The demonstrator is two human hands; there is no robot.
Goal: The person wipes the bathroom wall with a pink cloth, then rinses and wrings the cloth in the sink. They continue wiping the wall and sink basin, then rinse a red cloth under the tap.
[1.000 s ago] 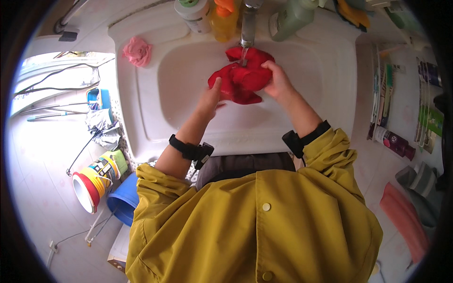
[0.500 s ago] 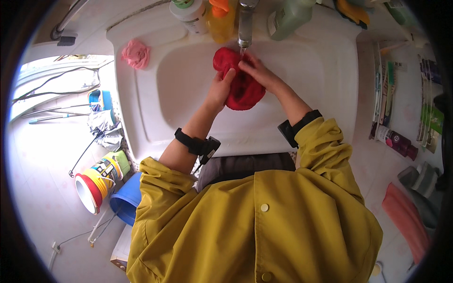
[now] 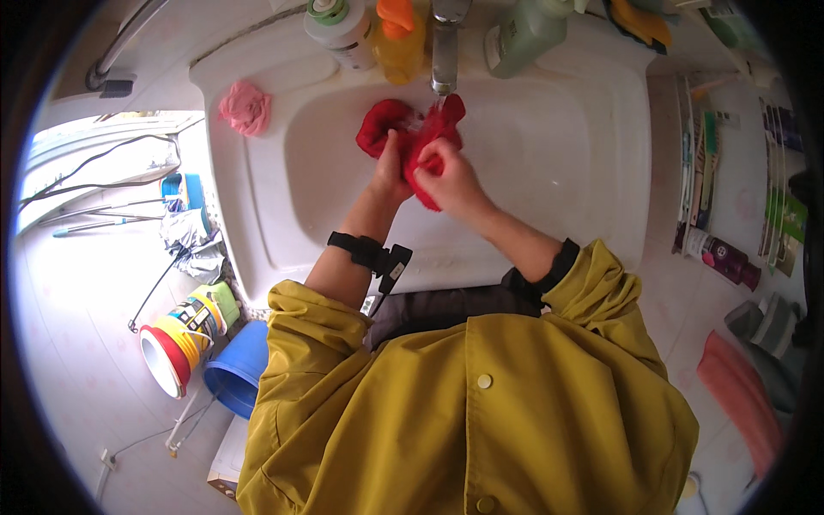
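A wet red cloth [image 3: 378,127] is bunched over the white sink basin [image 3: 549,163], below the metal faucet [image 3: 445,64]. Water runs from the spout onto its upper part. My left hand [image 3: 390,170] holds the cloth from the left, thumb up; its other fingers are partly hidden behind the fabric. On the right side, my right hand [image 3: 453,178] has its fingers curled in and pinches the cloth near its middle. One lobe of fabric spreads to the left, another rises beside the spout, and the lower end hangs between my hands.
Along the sink's back stand a white bottle [image 3: 341,34], an orange-topped yellow bottle [image 3: 398,47] and a green bottle [image 3: 525,39]. A crumpled pink cloth [image 3: 245,109] lies on the left rim. Blue [image 3: 236,369] and yellow-red buckets [image 3: 176,339] are at lower left, a wire rack [image 3: 687,163] at right.
The cloth has spread out to the left and up beside the spout. My right hand has drawn back from the spout toward me, and its fingers have curled in.
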